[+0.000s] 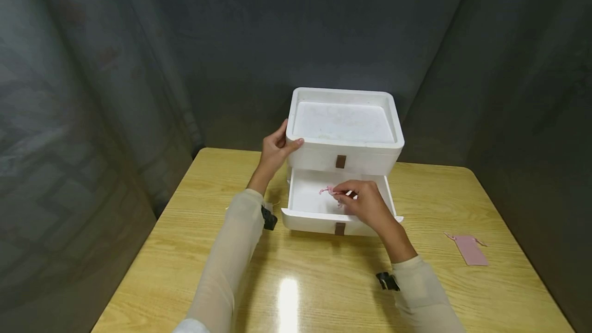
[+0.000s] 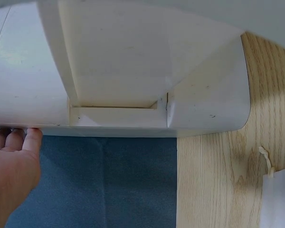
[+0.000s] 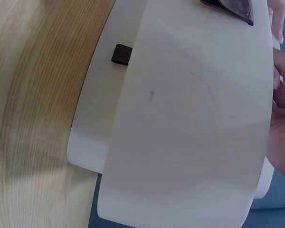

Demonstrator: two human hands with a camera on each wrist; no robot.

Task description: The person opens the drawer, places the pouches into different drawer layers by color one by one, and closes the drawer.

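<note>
The small pink drawstring pouch (image 1: 327,190) looked light and limp, likely soft fabric that would fold under its own weight, so a fingertip pinch on its cord or top edge seemed the surest hold. It was pale pink, crumpled, with a thin string; finer detail was too small to tell. It sat inside the open lower drawer (image 1: 319,209) of the white two-drawer organizer (image 1: 344,135), pinched between the fingertips of the right hand (image 1: 365,202), which reached into the drawer. The left hand (image 1: 274,150) gripped the organizer's upper left corner, thumb on the rim, fingers curled round the side. The plastic organizer appeared rigid, smooth and light enough to slide on the glossy wooden counter (image 1: 240,271). A second, flat pink pouch (image 1: 469,249) lay on the counter, well apart to the right.
</note>
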